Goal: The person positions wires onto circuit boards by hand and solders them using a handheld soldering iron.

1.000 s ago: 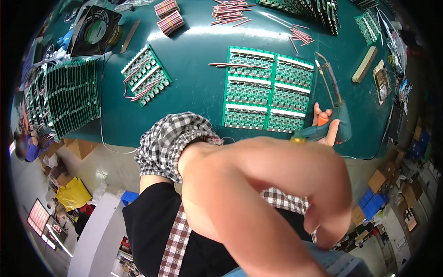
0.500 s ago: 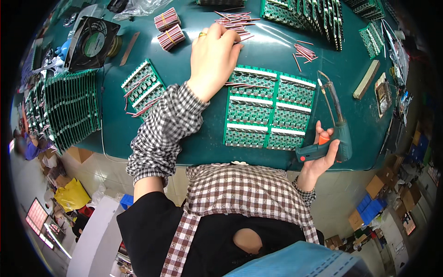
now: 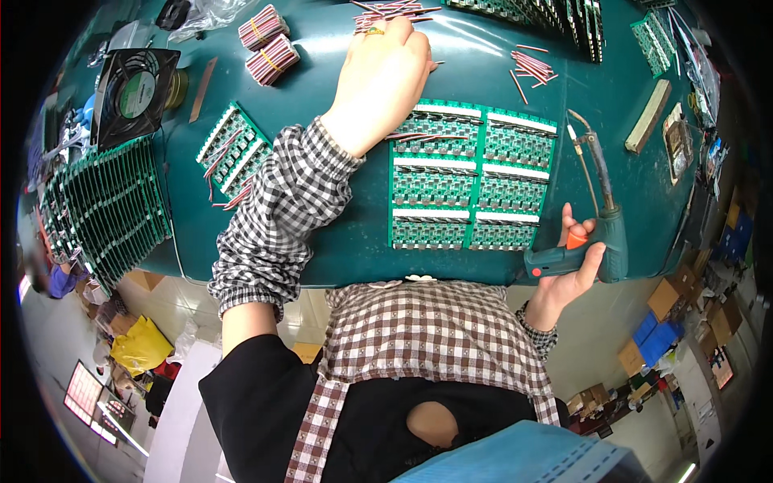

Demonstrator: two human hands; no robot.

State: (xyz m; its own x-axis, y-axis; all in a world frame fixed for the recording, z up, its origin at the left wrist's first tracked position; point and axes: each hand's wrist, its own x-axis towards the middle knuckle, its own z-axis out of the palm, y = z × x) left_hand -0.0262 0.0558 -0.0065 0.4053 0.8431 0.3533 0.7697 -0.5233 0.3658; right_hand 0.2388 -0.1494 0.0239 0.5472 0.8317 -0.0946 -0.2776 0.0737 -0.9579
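Observation:
My left hand reaches over the far part of the bench with its fingers curled down; the end of a thin wire pokes out past them, the rest hidden. Just beyond lies a loose pile of red, white and dark wires. In my right hand is a green soldering gun with an orange trigger, its metal tip pointing away from me. Between the hands a green circuit board panel lies flat, with a few wires across its upper left. A smaller board with wires lies left of my forearm.
Two banded wire bundles and a black fan stand at the left, near a row of upright boards. More boards are stacked at the back. Some loose wires and a pale bar lie at the right.
My left hand has drawn slightly away from the wire pile, the wire end moving with it. The whole view has shifted a little. My right hand keeps hold of the soldering gun.

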